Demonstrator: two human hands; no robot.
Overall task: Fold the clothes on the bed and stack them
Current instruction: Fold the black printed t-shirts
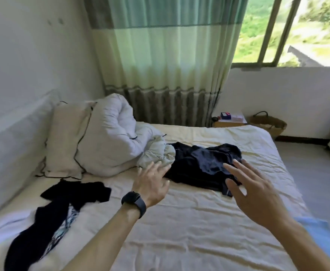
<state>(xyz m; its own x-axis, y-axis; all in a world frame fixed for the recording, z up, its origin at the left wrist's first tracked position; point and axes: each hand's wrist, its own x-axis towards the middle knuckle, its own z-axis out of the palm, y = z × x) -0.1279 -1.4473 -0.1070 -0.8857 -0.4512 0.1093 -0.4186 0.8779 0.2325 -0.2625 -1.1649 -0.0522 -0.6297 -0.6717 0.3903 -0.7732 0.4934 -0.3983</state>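
**Both hands open over the dark heap, nothing folded yet**

Forearms come in from the near edge. The left hand (pixel 152 184), with a black watch (pixel 134 202) on its wrist, and the right hand (pixel 256 194) are both spread flat with straight fingers and grip nothing. They hover at the near side of the navy heap (pixel 203 165), one at each end of it. I cannot tell whether any fingertip touches the cloth.

That heap lies crumpled in the middle of the bed (pixel 199 222), its far-left end against a pale grey-green cloth (pixel 158 151). To start well, I would take it by two matching points, a waistband or shoulders, lift it free of the pale cloth, shake it out and lay it flat on the bare sheet near the hands before making any fold. The fabric looks thin and limp, so smoothing each fold should help the stack sit level.

By count there is one navy heap, though how many garments are in it is unclear. At near left lie one black piece (pixel 76 192), one long dark piece (pixel 33 237) and one patterned piece (pixel 62 231) showing under it. No folded stack is visible.

Further out are one pillow (pixel 64 141) and one bundled duvet (pixel 109 133) at far left. Beyond the bed are one curtain (pixel 160 65), one bedside table (pixel 230 122) and one basket (pixel 267 122).
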